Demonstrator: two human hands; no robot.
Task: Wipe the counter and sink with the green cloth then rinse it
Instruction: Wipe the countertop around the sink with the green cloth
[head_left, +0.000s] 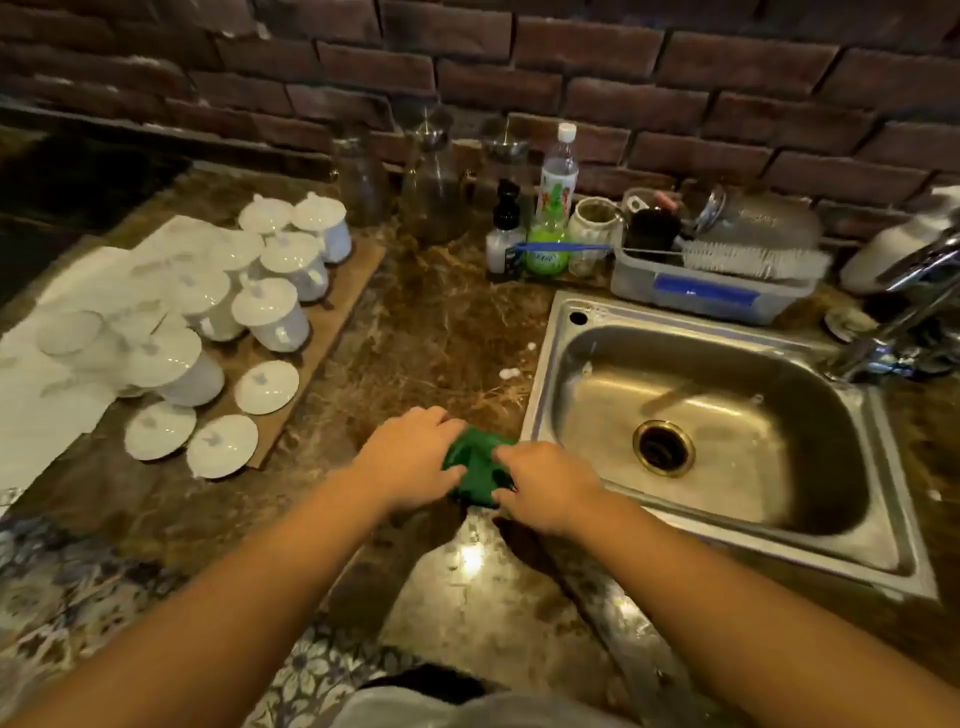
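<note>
A bunched green cloth (475, 465) lies on the brown marble counter (431, 338), just left of the steel sink (711, 447). My left hand (410, 457) grips the cloth's left side and my right hand (545, 486) grips its right side. Most of the cloth is hidden under my fingers. The sink basin shows a brass drain (664, 448). A chrome faucet (904, 306) stands at the sink's far right. Small white foam spots (509, 372) sit on the counter near the sink's left rim.
White lidded cups (270, 312) and loose lids (222, 446) stand on a board and white paper at the left. Bottles (556, 208), glass jars and a grey tub (706, 291) with a brush line the brick wall behind the sink.
</note>
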